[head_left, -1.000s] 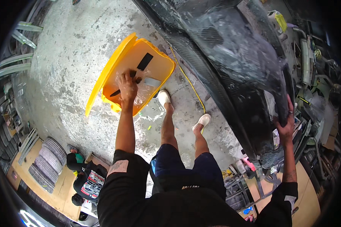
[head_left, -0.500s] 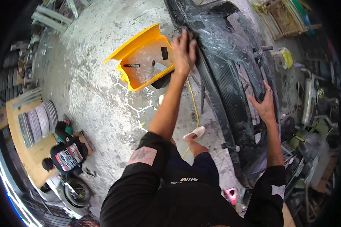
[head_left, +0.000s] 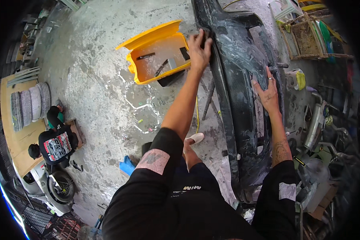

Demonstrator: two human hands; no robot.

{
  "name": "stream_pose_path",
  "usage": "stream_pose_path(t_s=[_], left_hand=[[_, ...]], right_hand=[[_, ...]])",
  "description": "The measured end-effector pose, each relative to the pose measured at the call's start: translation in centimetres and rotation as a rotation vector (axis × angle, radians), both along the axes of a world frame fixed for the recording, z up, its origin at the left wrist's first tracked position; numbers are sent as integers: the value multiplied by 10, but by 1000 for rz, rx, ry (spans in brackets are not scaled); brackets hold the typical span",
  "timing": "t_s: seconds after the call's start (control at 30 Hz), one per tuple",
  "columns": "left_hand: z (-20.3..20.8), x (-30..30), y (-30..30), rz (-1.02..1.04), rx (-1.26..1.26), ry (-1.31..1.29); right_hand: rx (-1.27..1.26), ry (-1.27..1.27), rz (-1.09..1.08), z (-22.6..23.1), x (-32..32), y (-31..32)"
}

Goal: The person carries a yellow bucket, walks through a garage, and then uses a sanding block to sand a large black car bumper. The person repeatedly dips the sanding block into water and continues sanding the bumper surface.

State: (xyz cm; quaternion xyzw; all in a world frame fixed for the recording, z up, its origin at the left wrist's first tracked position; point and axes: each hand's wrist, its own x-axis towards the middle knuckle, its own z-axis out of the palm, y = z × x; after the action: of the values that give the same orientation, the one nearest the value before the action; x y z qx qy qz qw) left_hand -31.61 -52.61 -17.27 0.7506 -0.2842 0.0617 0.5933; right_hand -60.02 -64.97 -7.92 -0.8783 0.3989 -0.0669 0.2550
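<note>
A long black car bumper point(head_left: 236, 92) with a carbon-like weave and grey wet smears stands raised in front of me to the right. My left hand point(head_left: 198, 51) presses on its far left edge, fingers bent; whatever dark piece lies under the fingertips is hard to make out. My right hand point(head_left: 268, 94) rests on the bumper's right side, thumb and forefinger spread apart, near an opening. Left of the bumper is a yellow cut-open container point(head_left: 148, 38) with cloudy liquid. In it lie a black block point(head_left: 184, 53), a grey block point(head_left: 172, 63) and dark strips point(head_left: 161, 68).
Dark stand legs point(head_left: 209, 100) and a yellow cord show beneath the bumper. Metal pipes point(head_left: 316, 124) and scrap crowd the right. At left, a person point(head_left: 56, 140) sits beside a motorbike point(head_left: 60, 188) and tires point(head_left: 32, 102). A blue object point(head_left: 127, 165) is on the floor.
My view has shifted, and the bumper and yellow container appear moved within it. The left hand stays at the bumper's left edge. The right hand has slid farther up the bumper. The floating pieces have drifted.
</note>
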Motion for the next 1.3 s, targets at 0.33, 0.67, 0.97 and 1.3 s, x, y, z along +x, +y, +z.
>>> stream_pose_path(t_s=[0.33, 0.67, 0.97, 1.3], left_hand=[[-1, -36, 23, -129, -43, 136], [8, -151, 73, -278, 15, 92], [4, -146, 52, -142, -26, 134], [-15, -38, 2, 80, -71, 248]], right_hand=[[-27, -61, 34, 4, 1, -3], [-29, -52, 7, 4, -13, -8], [27, -33, -29, 9, -13, -7], [-81, -92, 70, -3, -9, -6]])
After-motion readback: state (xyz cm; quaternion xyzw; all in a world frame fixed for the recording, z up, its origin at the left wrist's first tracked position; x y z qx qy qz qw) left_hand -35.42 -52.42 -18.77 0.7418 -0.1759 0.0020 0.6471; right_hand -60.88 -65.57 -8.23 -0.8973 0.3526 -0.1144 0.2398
